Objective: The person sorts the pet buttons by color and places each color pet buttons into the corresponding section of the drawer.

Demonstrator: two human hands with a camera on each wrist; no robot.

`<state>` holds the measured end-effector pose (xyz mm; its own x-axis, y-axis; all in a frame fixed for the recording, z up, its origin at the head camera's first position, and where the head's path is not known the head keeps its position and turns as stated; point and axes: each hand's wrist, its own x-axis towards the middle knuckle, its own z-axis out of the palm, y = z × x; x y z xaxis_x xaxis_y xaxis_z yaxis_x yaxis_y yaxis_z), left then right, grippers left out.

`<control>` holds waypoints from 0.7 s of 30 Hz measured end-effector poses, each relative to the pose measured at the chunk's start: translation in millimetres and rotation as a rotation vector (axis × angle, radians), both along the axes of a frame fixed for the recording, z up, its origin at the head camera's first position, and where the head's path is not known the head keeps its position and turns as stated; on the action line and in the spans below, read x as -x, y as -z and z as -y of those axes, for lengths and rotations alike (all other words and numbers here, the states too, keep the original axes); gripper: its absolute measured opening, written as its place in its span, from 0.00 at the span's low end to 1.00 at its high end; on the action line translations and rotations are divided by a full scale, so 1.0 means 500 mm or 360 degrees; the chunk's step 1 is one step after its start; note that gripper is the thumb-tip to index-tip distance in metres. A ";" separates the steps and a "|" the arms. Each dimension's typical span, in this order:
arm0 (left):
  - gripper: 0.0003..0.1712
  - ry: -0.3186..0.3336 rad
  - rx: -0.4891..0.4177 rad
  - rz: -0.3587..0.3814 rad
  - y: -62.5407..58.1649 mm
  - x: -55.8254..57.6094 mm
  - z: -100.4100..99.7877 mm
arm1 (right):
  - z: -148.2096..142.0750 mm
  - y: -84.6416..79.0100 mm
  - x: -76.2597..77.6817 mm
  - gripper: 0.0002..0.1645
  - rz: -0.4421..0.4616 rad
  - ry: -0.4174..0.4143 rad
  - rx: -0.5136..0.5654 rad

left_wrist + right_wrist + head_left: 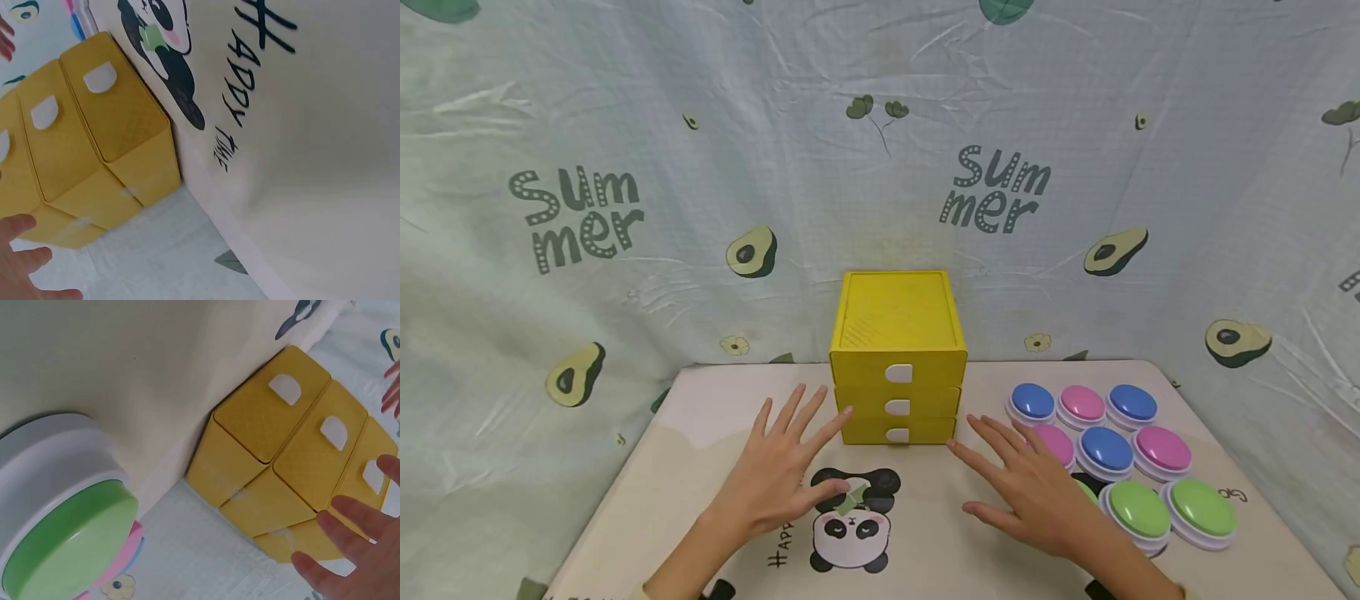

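Note:
A yellow three-drawer box (898,312) with white tabs stands at the back middle of the table, its drawers closed. My left hand (782,471) hovers at the left of the box front, fingers spread and holding nothing. On the other side, my right hand (1030,492) is held over the table with its fingers spread, also holding nothing, and it partly covers some push buttons. In the left wrist view, the left fingers (28,259) show beside the yellow drawers. The right wrist view has the right fingers (350,531) in front of the drawer tabs.
Several round push buttons in blue (1105,448), pink (1162,447) and green (1138,508), on white bases, stand in rows at the right. A panda print (851,542) marks the tabletop (700,433). Behind it hangs a patterned curtain (820,192).

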<state>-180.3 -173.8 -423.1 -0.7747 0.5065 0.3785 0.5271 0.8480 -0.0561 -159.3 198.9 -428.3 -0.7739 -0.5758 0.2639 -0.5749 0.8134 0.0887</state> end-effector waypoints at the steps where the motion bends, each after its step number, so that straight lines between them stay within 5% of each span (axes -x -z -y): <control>1: 0.51 -0.0012 -0.0025 0.0023 -0.001 0.004 0.004 | 0.001 0.000 -0.001 0.44 0.0005 0.0006 0.0013; 10: 0.47 -0.0041 -0.0335 0.0087 -0.023 0.062 0.039 | 0.019 -0.007 0.007 0.37 0.0114 0.0036 0.0261; 21: 0.33 0.0066 -0.1025 0.0372 -0.070 0.160 0.030 | 0.070 -0.050 0.048 0.33 0.0231 0.0030 0.0616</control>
